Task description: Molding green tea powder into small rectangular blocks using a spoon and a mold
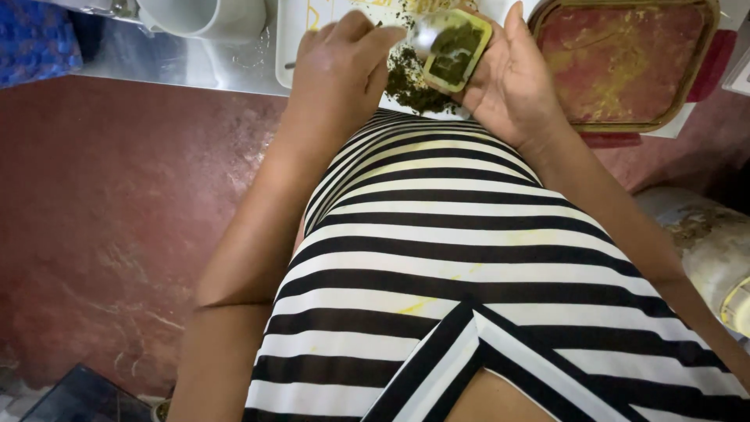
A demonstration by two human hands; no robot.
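Note:
My right hand (512,82) cups a small rectangular yellow-green container (455,48) with dark green chopped herbs inside, tilted toward my left. My left hand (340,66) has its fingers bent at the container's left edge, over a blurred shiny thing that may be a spoon; what it grips is unclear. Below the hands lies a heap of dark green chopped herbs (410,90) on a white tray (293,31). My black-and-white striped dress fills the lower frame.
A brown square tray (625,62) smeared red and yellow sits at the right. A white cup (207,16) stands on the metal counter (156,59) at the left. Red floor (109,219) lies below; a pale round vessel (711,242) is at far right.

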